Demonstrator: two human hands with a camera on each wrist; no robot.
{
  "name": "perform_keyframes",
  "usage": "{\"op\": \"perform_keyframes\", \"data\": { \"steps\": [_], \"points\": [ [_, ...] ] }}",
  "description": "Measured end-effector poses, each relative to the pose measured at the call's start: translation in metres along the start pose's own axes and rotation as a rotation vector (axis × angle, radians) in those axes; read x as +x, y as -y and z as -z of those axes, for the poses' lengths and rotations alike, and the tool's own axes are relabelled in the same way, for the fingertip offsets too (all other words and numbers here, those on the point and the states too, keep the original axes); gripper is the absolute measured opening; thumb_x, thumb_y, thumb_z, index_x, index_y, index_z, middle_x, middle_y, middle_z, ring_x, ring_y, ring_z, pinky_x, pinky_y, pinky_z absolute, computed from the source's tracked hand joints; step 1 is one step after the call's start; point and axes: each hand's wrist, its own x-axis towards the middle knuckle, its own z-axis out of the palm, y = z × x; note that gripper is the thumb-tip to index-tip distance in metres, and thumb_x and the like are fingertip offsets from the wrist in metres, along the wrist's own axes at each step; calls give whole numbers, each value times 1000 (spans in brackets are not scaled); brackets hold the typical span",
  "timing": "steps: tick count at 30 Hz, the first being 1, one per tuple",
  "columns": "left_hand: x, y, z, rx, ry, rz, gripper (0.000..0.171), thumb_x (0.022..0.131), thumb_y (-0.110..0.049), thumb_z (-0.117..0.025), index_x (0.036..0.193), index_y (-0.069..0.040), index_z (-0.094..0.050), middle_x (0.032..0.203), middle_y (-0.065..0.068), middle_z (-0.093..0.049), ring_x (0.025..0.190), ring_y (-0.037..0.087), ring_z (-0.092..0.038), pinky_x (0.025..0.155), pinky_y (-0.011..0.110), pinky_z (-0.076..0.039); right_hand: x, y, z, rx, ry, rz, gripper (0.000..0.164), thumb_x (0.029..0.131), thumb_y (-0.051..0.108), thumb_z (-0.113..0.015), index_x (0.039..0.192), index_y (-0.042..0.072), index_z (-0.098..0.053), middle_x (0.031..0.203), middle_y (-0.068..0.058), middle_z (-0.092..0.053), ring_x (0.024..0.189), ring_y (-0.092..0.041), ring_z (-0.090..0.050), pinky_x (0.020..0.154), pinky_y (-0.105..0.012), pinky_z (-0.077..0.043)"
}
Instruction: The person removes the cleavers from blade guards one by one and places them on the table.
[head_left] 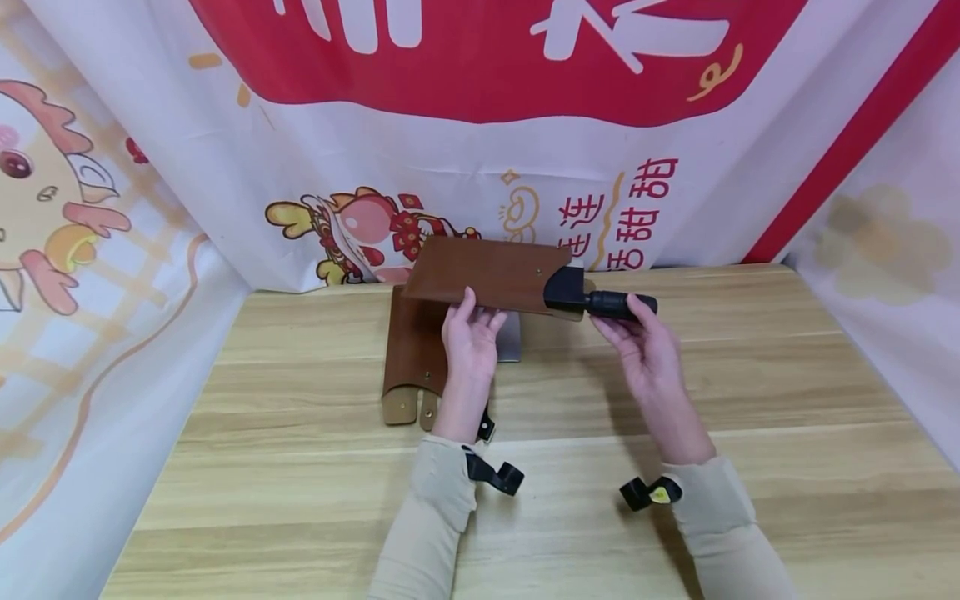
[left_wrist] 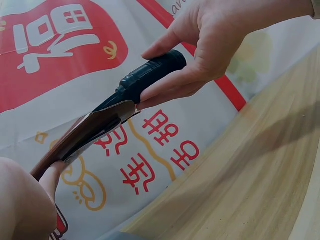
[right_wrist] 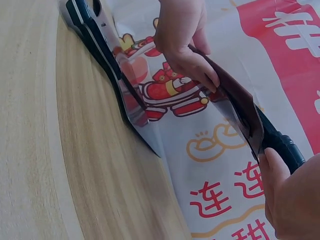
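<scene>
A brown leather sheath point(head_left: 487, 271) is raised over the back of the table, with a cleaver's black handle point(head_left: 617, 305) sticking out of its right end. The blade is mostly hidden inside; a dark part of it shows at the sheath's curved mouth. My left hand point(head_left: 471, 346) holds the sheath by its lower edge, thumb in front. On the right, my right hand point(head_left: 651, 358) pinches the handle between thumb and fingers. Beneath lie a second brown sheath point(head_left: 412, 342), its strap ends toward me, and a second cleaver point(right_wrist: 116, 75), partly covered by my left arm in the head view.
The wooden table point(head_left: 570, 517) runs back to a printed white and red cloth point(head_left: 450, 150), which hangs close behind the raised sheath. Cloth also hangs along both sides. Small black camera mounts point(head_left: 495, 475) sit on both wrists.
</scene>
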Motion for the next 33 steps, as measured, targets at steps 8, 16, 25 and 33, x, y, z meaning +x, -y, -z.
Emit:
{"op": "perform_keyframes", "data": {
  "steps": [8, 16, 25, 33],
  "points": [
    [4, -13, 2, -63, -33, 0, 17, 107, -11, -56, 123, -5, -54, 120, 15, -62, 121, 36, -60, 110, 58, -42, 1, 9, 4, 9, 27, 18, 65, 100, -3, -62, 155, 3, -28, 108, -23, -65, 93, -34, -75, 99, -47, -50],
    [5, -23, 6, -91, -40, 37, 41, 106, -15, -59, 146, -11, -47, 142, 16, -57, 130, 34, -57, 109, 52, -45, 5, 20, 9, 35, 31, 25, 34, 98, -6, -64, 128, -3, -48, 98, -26, -70, 90, -36, -75, 81, -50, -61],
    [10, -34, 10, -97, -44, 9, 41, 107, -16, -57, 146, -10, -44, 145, 16, -53, 135, 34, -53, 112, 52, -42, 3, 27, 13, 26, 61, 36, 24, 98, -7, -62, 120, -3, -51, 99, -27, -69, 92, -37, -75, 80, -51, -61],
    [13, -46, 12, -59, -51, 4, 35, 108, -18, -55, 142, -11, -45, 142, 14, -55, 136, 32, -52, 113, 49, -42, 3, 39, 21, -214, 238, -46, 16, 101, -11, -54, 115, -8, -62, 110, -26, -72, 99, -39, -74, 89, -47, -58]
  ]
}}
